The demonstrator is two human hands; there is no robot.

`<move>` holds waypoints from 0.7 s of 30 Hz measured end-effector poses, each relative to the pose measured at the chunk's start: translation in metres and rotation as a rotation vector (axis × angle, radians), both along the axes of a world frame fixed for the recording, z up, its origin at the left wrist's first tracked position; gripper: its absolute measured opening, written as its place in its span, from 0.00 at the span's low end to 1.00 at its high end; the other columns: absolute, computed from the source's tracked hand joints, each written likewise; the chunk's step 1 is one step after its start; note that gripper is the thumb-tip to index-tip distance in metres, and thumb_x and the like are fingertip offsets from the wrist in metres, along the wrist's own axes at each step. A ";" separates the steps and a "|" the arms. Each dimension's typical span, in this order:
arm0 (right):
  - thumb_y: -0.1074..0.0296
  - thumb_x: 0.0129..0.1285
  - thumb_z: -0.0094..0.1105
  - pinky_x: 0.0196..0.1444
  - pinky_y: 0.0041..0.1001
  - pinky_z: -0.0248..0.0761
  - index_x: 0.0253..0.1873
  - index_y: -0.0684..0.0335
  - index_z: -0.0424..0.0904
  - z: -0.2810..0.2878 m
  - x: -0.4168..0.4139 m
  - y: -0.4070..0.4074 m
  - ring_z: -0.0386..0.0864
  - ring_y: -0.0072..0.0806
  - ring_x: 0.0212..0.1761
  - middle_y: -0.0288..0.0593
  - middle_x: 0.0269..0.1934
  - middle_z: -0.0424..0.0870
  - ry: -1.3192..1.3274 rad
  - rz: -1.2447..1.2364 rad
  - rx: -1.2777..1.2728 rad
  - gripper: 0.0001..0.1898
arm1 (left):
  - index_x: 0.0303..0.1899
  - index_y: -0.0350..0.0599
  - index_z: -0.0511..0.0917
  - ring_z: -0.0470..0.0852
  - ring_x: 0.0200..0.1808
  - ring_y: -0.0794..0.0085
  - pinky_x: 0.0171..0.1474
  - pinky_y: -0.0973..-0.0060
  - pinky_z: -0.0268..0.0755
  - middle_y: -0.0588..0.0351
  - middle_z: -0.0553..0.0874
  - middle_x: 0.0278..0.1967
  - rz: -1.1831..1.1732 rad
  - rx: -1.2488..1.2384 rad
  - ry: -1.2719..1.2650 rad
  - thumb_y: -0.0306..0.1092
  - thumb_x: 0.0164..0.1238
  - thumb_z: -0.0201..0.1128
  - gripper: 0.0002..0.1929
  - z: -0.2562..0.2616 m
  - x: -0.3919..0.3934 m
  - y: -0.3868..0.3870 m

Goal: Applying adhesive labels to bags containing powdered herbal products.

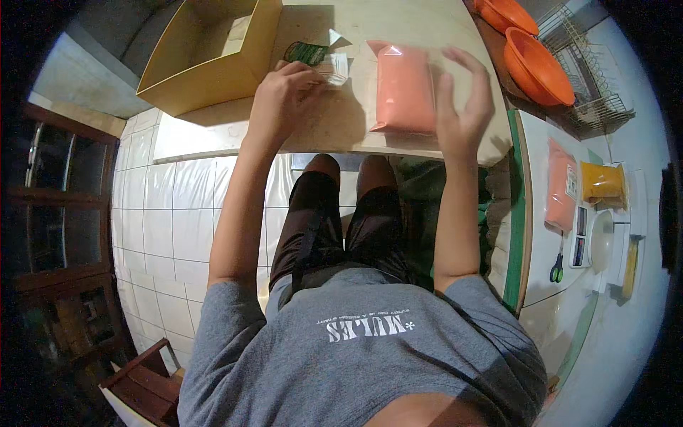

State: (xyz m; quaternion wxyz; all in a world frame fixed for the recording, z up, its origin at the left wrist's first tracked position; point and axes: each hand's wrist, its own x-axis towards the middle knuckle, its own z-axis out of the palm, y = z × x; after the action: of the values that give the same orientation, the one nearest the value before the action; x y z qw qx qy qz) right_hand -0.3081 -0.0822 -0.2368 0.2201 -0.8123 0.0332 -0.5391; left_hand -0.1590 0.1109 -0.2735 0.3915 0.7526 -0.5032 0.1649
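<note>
A clear plastic bag of pink-orange contents lies on the table before me. Just right of it is my right hand, blurred, its fingers apart and curved, holding nothing. My left hand is over the table, left of the bag, its fingers bent down close to some labels; whether it grips one cannot be seen. Beyond its fingers lie a dark green label or stack of labels and white printed labels. A small white paper scrap is a little farther back.
A yellowish open box stands at the table's back left. Orange plastic basins and a wire rack are at the upper right. The right-hand counter bears another pink bag, a yellow bag, scissors and a scale.
</note>
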 end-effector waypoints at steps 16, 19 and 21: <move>0.74 0.63 0.49 0.50 0.23 0.64 0.54 0.70 0.63 -0.011 -0.072 0.083 0.72 0.22 0.45 0.43 0.42 0.75 0.071 0.670 1.235 0.16 | 0.30 0.51 0.85 0.77 0.37 0.71 0.38 0.77 0.71 0.64 0.82 0.31 0.008 -0.390 -0.184 0.26 0.35 0.68 0.13 0.000 -0.135 0.024; 0.77 0.59 0.55 0.43 0.18 0.67 0.51 0.68 0.64 -0.022 -0.071 0.090 0.74 0.19 0.39 0.40 0.39 0.75 0.135 0.525 1.210 0.16 | 0.35 0.50 0.83 0.77 0.38 0.70 0.41 0.76 0.70 0.63 0.82 0.34 -0.049 -0.331 -0.148 0.27 0.36 0.69 0.16 -0.015 -0.143 0.027; 0.80 0.54 0.61 0.37 0.13 0.67 0.50 0.66 0.64 -0.026 -0.071 0.092 0.75 0.17 0.36 0.37 0.35 0.76 0.092 0.497 1.074 0.20 | 0.42 0.49 0.81 0.77 0.38 0.69 0.43 0.75 0.71 0.61 0.82 0.37 -0.096 -0.296 -0.144 0.28 0.36 0.71 0.22 -0.015 -0.144 0.030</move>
State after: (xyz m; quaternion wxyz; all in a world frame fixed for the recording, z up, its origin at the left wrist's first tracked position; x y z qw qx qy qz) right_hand -0.3788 0.0096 -0.2632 0.7183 -0.5933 0.1195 -0.3433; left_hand -0.3033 0.1407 -0.2886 0.4685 0.6480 -0.5355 0.2717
